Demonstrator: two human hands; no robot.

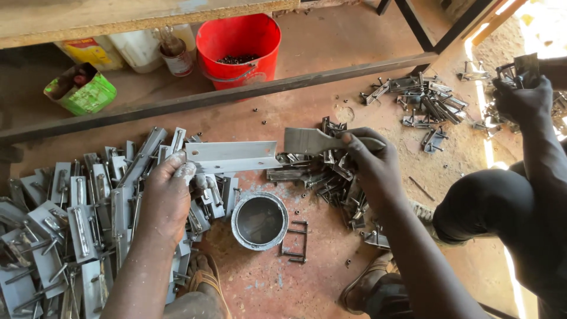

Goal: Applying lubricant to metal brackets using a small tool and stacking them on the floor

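Nearest the camera, the person's sandalled foot (pixel 204 277) rests on the reddish floor (pixel 266 283), beside a small open tin of grey paint (pixel 259 220) and a little welded metal bracket (pixel 295 241) lying just right of it. The left hand (pixel 167 198) comes up over a large heap of grey painted metal latch plates (pixel 65 224) at the left; its fingers (pixel 183 168) are closed around the left end of a flat pale metal plate (pixel 231 156), held level above the floor just beyond the tin. The right hand (pixel 373 168) grips the handle of a wide paintbrush (pixel 313 140), fingers wrapped tight about it, and the bristles touch the right end of the plate. Under and beside that hand lies a pile of bare metal parts (pixel 331 183). Further right, another person crouches in dark clothing, a knee (pixel 481 207) near the right forearm, and that person's hand (pixel 522 97) holds a small metal piece over a second scatter of parts (pixel 425 100) in the sunlight. Beyond, a dark steel bar (pixel 224 97) crosses the floor; behind it stand a red bucket (pixel 239 47) with dark bits inside, a green carton (pixel 82 88), a small bottle (pixel 176 50) and plastic containers (pixel 124 50), under a wooden board (pixel 118 18).
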